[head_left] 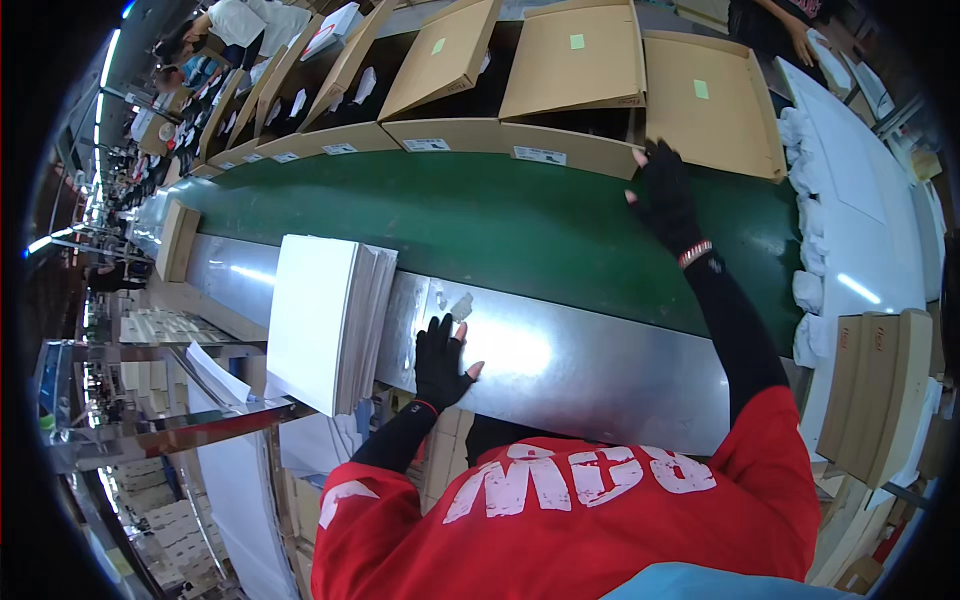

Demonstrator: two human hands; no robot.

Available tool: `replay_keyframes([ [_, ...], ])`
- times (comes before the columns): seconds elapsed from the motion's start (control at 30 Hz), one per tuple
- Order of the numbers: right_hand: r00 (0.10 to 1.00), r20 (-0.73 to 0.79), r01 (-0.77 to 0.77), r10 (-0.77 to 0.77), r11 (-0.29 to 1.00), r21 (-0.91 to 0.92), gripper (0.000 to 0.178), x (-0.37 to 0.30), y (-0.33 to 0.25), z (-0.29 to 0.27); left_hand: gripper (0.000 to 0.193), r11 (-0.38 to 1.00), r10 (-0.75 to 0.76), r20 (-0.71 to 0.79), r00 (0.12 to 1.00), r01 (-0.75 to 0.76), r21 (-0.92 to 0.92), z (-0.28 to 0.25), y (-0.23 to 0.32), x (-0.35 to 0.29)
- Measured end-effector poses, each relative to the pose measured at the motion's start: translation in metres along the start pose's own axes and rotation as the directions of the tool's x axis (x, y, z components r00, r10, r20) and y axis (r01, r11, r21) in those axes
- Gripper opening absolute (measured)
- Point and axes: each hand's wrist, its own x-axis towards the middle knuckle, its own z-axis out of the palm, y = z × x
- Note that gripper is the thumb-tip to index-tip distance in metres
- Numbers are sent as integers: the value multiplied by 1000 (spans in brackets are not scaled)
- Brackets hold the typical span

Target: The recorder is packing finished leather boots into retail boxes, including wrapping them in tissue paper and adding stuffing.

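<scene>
My left hand (pixel 440 365), in a black glove with bare fingertips, rests with fingers apart on the bare metal ledge (pixel 600 380). Nothing is in it. To its left stands a thick stack of white sheets (pixel 315 310). My right hand (pixel 670 200), gloved alike, reaches over the green belt (pixel 500 220) to the near right corner of a brown cardboard box (pixel 590 150). Its fingers are spread at that corner; whether they touch it I cannot tell. The box's lid (pixel 575 60) is raised, with dark contents partly visible beneath. Right of it lies another brown lid or box (pixel 715 110).
Several more lidded boxes (pixel 440 65) line the belt's far side toward the left. A white table (pixel 860 210) edged with white paper bundles borders the right, where brown boxes (pixel 875 390) stand. A metal rack (pixel 170 435) is at lower left. Other people work at the far side.
</scene>
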Motion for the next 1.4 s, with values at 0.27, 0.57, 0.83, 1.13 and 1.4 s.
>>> replay_keyframes([
  [0.27, 916, 342, -182, 212, 976, -118, 36, 71, 35, 71, 82, 1000, -7, 41, 999, 8, -28, -2, -2, 14],
  [0.57, 840, 509, -213, 188, 977, -9, 37, -8, -31, -67, 80, 1000, 23, 0, 1000, -23, -19, -3, -1, 7],
  [0.83, 822, 530, -249, 206, 968, 10, 30, -204, -164, -172, 81, 995, 95, -126, 988, -91, 31, 14, -6, 3],
  [1.13, 771, 547, -381, 325, 924, -13, 33, -238, -257, -134, 36, 637, -49, -527, 848, -380, -671, -46, 88, 72],
  [1.4, 725, 596, -421, 346, 907, -15, 28, -225, -262, -132, 79, 719, 346, -363, 865, -493, -490, -39, 204, 148],
])
